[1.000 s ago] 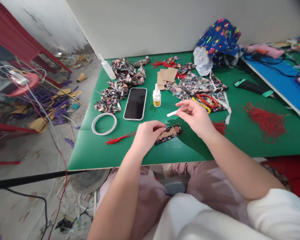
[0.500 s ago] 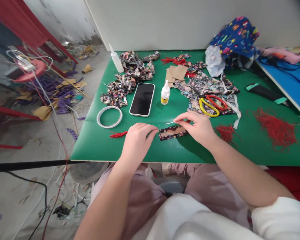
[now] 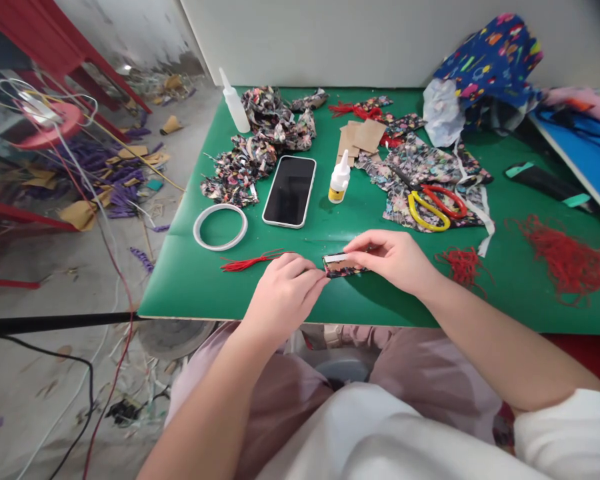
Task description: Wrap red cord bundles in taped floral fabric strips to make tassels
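A small strip of dark floral fabric (image 3: 349,272), folded over brown card along its edges, lies in front of me on the green table. At its left end the closed fingertips of my left hand (image 3: 286,288) grip the fabric's edge. My right hand (image 3: 396,261) pinches a short white strip (image 3: 336,259), which is laid flat along the card's upper side. The right fingers cover the far end of the fabric piece. Just left of my left hand rests a red tassel (image 3: 245,263).
Behind the hands are a white tape ring (image 3: 220,248), a phone (image 3: 290,192), a small glue bottle (image 3: 339,179) and yellow-and-red-handled scissors (image 3: 429,212) on floral cloth. Red threads (image 3: 563,260) lie at right. A taller white bottle (image 3: 236,110) stands at the back left.
The right hand has brought the white strip down and left onto the card. My left hand has shifted slightly right and down, showing more of the red tassel.
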A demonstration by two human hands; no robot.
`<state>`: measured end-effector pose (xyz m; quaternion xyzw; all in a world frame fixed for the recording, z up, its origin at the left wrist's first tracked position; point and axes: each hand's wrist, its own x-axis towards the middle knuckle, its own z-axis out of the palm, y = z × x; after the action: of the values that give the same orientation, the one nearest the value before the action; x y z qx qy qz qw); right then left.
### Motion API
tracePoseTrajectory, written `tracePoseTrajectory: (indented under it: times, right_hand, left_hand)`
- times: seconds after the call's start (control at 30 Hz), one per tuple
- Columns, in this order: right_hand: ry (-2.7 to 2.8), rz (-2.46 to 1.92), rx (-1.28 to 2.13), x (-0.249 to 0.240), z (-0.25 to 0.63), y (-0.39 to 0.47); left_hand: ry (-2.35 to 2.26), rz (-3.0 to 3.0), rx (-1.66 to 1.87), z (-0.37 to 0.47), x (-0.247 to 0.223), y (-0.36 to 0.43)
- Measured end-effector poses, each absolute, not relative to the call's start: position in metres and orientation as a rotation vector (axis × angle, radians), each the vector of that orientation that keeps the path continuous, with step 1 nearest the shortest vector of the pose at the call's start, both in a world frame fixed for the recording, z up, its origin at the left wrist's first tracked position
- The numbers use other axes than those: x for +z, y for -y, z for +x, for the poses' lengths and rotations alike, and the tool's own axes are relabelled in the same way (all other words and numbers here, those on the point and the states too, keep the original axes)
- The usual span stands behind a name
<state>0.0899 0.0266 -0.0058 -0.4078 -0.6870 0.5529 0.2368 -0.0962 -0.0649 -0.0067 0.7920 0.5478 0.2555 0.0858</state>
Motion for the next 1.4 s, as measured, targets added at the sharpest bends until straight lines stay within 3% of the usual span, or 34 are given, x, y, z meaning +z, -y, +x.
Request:
tracePoseTrajectory:
  times: [0.97,1.4]
  right_hand:
    - [2.069,-1.201,1.536,-0.009,0.09,-0.028]
    - [2.169,-1.195,1.331,-0.01,0.088,-0.026]
  left_hand:
    - [-1.702,2.4,0.579,-0.098,-0.008,0.062]
    - [-1.751,2.499,0.384,-0.09,-0.008,0.061]
